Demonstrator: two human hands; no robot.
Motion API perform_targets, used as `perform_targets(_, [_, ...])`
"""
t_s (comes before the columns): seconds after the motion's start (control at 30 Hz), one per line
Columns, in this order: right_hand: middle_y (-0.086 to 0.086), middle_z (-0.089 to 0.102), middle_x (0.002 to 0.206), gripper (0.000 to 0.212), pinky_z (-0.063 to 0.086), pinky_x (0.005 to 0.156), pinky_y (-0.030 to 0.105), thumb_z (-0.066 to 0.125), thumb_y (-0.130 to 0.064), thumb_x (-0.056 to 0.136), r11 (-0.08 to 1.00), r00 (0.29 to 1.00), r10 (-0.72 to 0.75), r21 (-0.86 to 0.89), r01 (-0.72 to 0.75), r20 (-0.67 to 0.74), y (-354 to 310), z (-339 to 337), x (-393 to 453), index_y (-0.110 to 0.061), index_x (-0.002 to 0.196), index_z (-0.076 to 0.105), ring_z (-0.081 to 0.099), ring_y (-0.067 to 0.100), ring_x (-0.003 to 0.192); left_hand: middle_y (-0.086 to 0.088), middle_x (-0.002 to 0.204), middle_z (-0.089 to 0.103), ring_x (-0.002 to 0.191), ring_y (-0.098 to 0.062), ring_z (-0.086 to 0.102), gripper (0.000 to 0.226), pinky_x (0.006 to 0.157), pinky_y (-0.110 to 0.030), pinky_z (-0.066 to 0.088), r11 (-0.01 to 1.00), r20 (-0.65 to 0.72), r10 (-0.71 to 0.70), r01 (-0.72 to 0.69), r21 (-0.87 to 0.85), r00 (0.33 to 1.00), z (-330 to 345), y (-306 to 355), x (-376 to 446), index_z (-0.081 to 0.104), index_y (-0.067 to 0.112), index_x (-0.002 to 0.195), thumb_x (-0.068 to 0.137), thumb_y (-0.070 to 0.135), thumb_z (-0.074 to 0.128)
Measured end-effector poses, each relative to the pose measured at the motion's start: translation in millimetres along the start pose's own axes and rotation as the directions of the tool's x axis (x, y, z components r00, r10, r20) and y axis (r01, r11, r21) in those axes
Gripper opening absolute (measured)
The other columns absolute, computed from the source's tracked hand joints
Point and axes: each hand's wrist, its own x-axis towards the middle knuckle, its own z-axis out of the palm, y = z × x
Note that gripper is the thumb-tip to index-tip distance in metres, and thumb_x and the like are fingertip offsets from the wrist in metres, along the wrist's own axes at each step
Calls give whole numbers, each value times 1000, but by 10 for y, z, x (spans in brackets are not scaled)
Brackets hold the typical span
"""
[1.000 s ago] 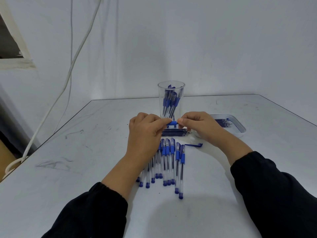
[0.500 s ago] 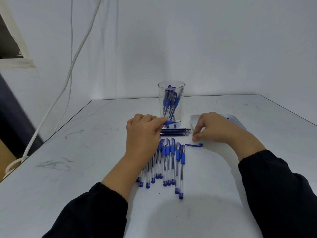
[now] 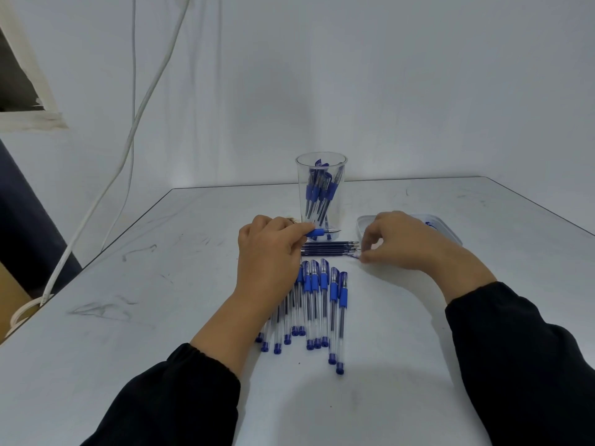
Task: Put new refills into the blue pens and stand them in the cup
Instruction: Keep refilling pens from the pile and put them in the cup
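Note:
My left hand (image 3: 270, 252) grips a blue pen (image 3: 320, 232) by its barrel, with the tip pointing right and no cap on it. It hovers just in front of the clear cup (image 3: 322, 162), which has several blue pens standing in it. My right hand (image 3: 405, 243) pinches a small blue pen cap (image 3: 354, 257) at its fingertips, low over the table. The cap is beside the right ends of several dark refills (image 3: 331, 247) lying side by side. Several capped blue pens (image 3: 322, 300) lie in a row nearer to me, partly under my left wrist.
A shallow white tray (image 3: 454, 235) with some blue parts sits behind my right hand. The grey table (image 3: 161, 284) has its left edge close by. White cables (image 3: 128, 140) hang down the wall at the left.
My right hand left the pen's tip, dropped to the table and took hold of the loose blue cap. My left hand kept the pen almost still.

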Motion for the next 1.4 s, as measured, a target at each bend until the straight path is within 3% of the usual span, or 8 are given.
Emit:
perform_targets(0.13, [-19,58,80,6,45,72,27,65,-31,86,984,976,-75,140,105,-203,2,27,21,-26,89,63,55,8,83,2,93,67,96,-23,49,28,85,-33,24,1000,34,-9,8,11,999,-4,1,8,68,26,112,89,12,61])
perform_targets(0.43, [-23,58,82,7,41,73,24,66,-29,84,965,944,-198,114,234,-264,-45,71,18,-33,87,61,51,1,86,2,100,66,101,-22,47,27,88,-35,25,999,56,-34,32,34,998,-23,20,7,67,27,115,92,17,56])
perform_targets(0.67, [-20,59,86,7,42,74,22,66,-31,86,960,946,-211,133,248,-244,-128,93,16,-32,91,63,52,1,85,1,96,68,98,-23,49,26,85,-33,24,1000,51,9,-10,21,999,-3,24,5,68,26,112,91,16,58])
perform_targets(0.77, [-13,62,90,12,45,76,22,70,-29,85,922,951,-181,294,252,-249,-166,107,13,-29,96,68,56,3,84,2,97,67,98,-23,49,26,85,-34,26,1000,57,24,-25,17,998,6,20,5,67,27,114,91,18,57])
perform_targets(0.9, [-17,67,90,13,46,79,20,74,-30,82,804,973,-100,559,203,-210,-216,150,13,-31,95,72,59,-3,85,1,93,68,93,-23,52,26,83,-37,31,998,33,56,-56,-2,998,31,4,5,67,23,114,90,16,59])
perform_targets(1.0, [-19,71,85,12,46,79,20,75,-28,81,727,977,-97,656,201,-191,-271,202,21,-32,91,73,63,-6,84,2,94,69,92,-20,54,22,83,-30,28,997,2,68,-68,-42,998,42,27,1,68,19,109,88,17,62])
perform_targets(1.13, [-20,68,82,6,42,73,16,71,-27,85,695,975,-110,686,215,-194,-336,233,15,-32,88,68,60,-9,80,6,98,67,94,-10,50,15,84,-23,24,989,-1,3,-3,-148,1000,22,55,1,67,19,103,90,23,61])
perform_targets(1.4, [-14,58,84,3,36,68,17,62,-25,92,758,981,-117,625,187,-152,-371,226,9,-22,92,62,51,-13,67,3,90,67,86,-6,45,10,81,-27,28,985,-52,42,-50,-165,998,33,55,3,68,16,96,86,17,65])
